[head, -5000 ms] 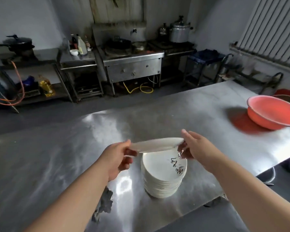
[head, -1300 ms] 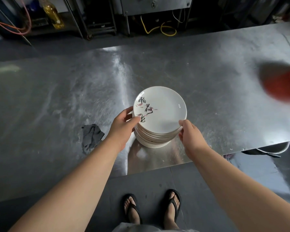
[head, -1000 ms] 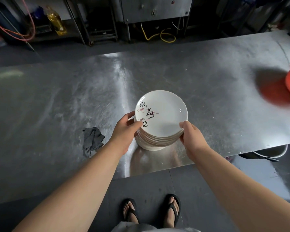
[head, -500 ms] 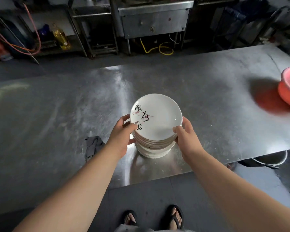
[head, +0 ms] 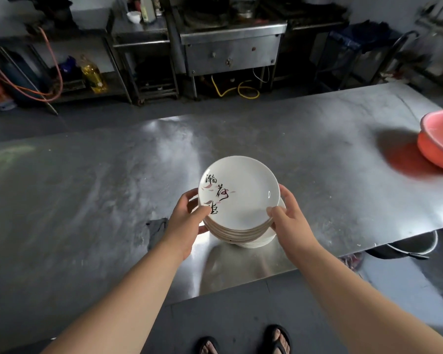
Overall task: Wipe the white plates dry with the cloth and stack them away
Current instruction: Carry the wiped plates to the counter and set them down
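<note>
Now | plates (head: 241,198): perhaps ten, stacked | left hand (head: 184,223), right hand (head: 290,221) gripping | cloth (head: 157,229): one

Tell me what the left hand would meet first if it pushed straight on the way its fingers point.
The stack of white plates: the left hand has its fingers curled round the stack's left rim, so nothing lies between. Past it, probably the right hand.
</note>
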